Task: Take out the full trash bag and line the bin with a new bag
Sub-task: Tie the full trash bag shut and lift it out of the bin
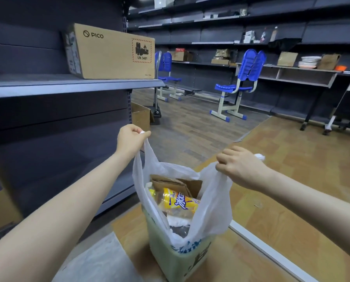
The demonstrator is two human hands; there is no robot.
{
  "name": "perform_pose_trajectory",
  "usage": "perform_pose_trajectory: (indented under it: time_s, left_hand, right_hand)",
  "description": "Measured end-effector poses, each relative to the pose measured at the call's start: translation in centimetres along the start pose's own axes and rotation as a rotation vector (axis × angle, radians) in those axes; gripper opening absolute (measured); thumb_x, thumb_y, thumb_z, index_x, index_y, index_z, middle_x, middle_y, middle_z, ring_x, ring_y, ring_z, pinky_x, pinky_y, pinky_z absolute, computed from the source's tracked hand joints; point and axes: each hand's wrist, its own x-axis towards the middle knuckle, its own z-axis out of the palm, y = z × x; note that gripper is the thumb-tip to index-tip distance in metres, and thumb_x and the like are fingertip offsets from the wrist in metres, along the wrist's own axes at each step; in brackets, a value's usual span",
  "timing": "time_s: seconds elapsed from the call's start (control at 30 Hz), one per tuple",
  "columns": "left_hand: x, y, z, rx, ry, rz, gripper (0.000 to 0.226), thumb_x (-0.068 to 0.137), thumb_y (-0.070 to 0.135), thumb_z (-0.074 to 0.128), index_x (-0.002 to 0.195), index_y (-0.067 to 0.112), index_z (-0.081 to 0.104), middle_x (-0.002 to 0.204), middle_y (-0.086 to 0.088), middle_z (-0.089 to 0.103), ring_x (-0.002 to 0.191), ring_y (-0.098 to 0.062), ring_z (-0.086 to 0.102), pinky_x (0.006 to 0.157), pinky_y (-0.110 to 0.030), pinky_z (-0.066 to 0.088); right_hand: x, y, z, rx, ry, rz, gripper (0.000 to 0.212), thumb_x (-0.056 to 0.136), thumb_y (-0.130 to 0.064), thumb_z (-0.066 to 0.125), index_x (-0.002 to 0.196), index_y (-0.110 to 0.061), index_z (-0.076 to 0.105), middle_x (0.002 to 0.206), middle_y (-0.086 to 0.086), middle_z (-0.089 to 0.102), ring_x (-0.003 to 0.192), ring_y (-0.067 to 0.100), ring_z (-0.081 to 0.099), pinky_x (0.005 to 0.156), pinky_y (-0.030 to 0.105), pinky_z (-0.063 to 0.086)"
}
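Observation:
A white plastic trash bag (pixel 212 208) sits in a pale green bin (pixel 170 259) on the floor in front of me. Its two handles are pulled up and apart. My left hand (pixel 130 140) is shut on the left handle, and my right hand (pixel 239 166) is shut on the right handle. Through the bag's open mouth I see a yellow snack wrapper (pixel 180 201), brown cardboard pieces (pixel 178 183) and some white and dark waste. The lower part of the bag is still inside the bin.
A flat pale sheet, perhaps another bag (pixel 101 259), lies on the floor left of the bin. Dark shelving with a PICO carton (pixel 111 51) stands close on the left. Blue chairs (pixel 239 84) and an open cardboard box (pixel 140 117) stand farther off on the wooden floor.

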Motion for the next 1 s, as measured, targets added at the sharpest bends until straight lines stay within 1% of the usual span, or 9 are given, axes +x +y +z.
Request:
perform_pose_trajectory:
  time_s: [0.1, 0.2, 0.33, 0.47, 0.57, 0.67, 0.8, 0.93, 1.0]
  left_hand:
    - [0.0, -0.8, -1.9, 0.114, -0.016, 0.034, 0.016, 0.082, 0.021, 0.07, 0.08, 0.012, 0.056, 0.074, -0.009, 0.06, 0.064, -0.021, 0.056, 0.063, -0.029, 0.044]
    - [-1.3, -1.9, -3.5, 0.372, 0.018, 0.168, 0.02, 0.085, 0.02, 0.06, 0.103, 0.012, 0.055, 0.09, -0.009, 0.061, 0.083, -0.027, 0.059, 0.069, -0.033, 0.045]
    - [-5.9, -3.4, -4.0, 0.586, -0.148, 0.874, 0.049, 0.086, 0.052, 0.048, 0.104, 0.009, 0.062, 0.105, -0.007, 0.057, 0.096, -0.023, 0.054, 0.087, -0.04, 0.044]
    - [-10.9, -5.7, -2.7, 0.751, -0.633, 1.371, 0.066, 0.081, 0.071, 0.037, 0.091, 0.012, 0.065, 0.099, -0.008, 0.064, 0.1, -0.024, 0.057, 0.105, -0.048, 0.027]
    - [-13.1, -8.2, -2.0, 0.843, -0.609, 1.566, 0.037, 0.084, 0.048, 0.05, 0.075, 0.014, 0.062, 0.076, 0.0, 0.061, 0.084, -0.021, 0.061, 0.111, -0.046, 0.023]
    - [-12.9, -9.1, -2.2, 0.663, -0.378, 1.498, 0.033, 0.093, 0.014, 0.048, 0.064, 0.016, 0.063, 0.061, 0.003, 0.054, 0.072, -0.016, 0.047, 0.11, -0.041, 0.03]
    - [-12.4, -7.9, -2.1, 0.647, -0.309, 1.331, 0.023, 0.089, 0.017, 0.048, 0.075, 0.022, 0.067, 0.066, 0.007, 0.061, 0.07, -0.014, 0.053, 0.1, -0.043, 0.042]
    - [-12.7, -7.3, -1.6, 0.621, -0.276, 1.169, 0.037, 0.098, 0.023, 0.036, 0.077, 0.018, 0.066, 0.062, 0.004, 0.059, 0.057, -0.019, 0.055, 0.094, -0.037, 0.048]
    - [-12.9, -7.2, -1.4, 0.614, -0.31, 1.146, 0.026, 0.092, 0.021, 0.042, 0.08, 0.017, 0.065, 0.062, 0.004, 0.059, 0.056, -0.02, 0.055, 0.089, -0.039, 0.053]
  right_hand:
    - [0.2, -1.2, 0.2, 0.063, 0.023, 0.007, 0.032, 0.041, 0.011, 0.065, 0.058, -0.011, 0.051, 0.061, 0.004, 0.049, 0.052, 0.024, 0.048, 0.05, 0.031, 0.044]
    - [0.7, -2.4, -0.8, 0.048, 0.038, -0.028, 0.043, 0.046, 0.004, 0.064, 0.085, -0.014, 0.067, 0.092, 0.01, 0.064, 0.087, 0.03, 0.064, 0.085, 0.045, 0.051]
    - [1.0, -5.0, -1.8, 0.129, -0.087, -0.21, 0.07, 0.048, -0.034, 0.084, 0.112, -0.02, 0.06, 0.111, 0.005, 0.064, 0.117, 0.024, 0.057, 0.103, 0.053, 0.038]
    - [0.6, -8.6, -1.5, 0.234, -0.168, -0.346, 0.066, 0.056, -0.064, 0.07, 0.105, -0.02, 0.066, 0.095, -0.003, 0.065, 0.102, 0.018, 0.062, 0.104, 0.042, 0.029]
    - [0.5, -11.2, -1.0, 0.257, -0.144, -0.381, 0.029, 0.06, -0.043, 0.078, 0.075, -0.021, 0.068, 0.064, -0.006, 0.06, 0.072, 0.017, 0.062, 0.095, 0.04, 0.05]
    - [0.9, -10.9, -1.0, 0.309, -0.048, -0.356, 0.017, 0.064, -0.012, 0.072, 0.056, -0.019, 0.059, 0.051, -0.004, 0.051, 0.058, 0.022, 0.053, 0.089, 0.037, 0.046]
    - [1.3, -9.9, -1.0, 0.331, -0.004, -0.184, 0.027, 0.079, -0.02, 0.049, 0.054, -0.022, 0.059, 0.049, -0.007, 0.051, 0.055, 0.02, 0.052, 0.07, 0.029, 0.052]
    - [1.3, -9.6, -0.9, 0.393, -0.05, -0.085, 0.02, 0.072, -0.011, 0.059, 0.055, -0.021, 0.059, 0.047, -0.007, 0.05, 0.048, 0.021, 0.048, 0.056, 0.022, 0.047]
    - [1.3, -9.2, -1.3, 0.387, -0.066, -0.054, 0.013, 0.064, -0.012, 0.065, 0.057, -0.023, 0.062, 0.046, -0.007, 0.051, 0.044, 0.019, 0.048, 0.05, 0.019, 0.041]
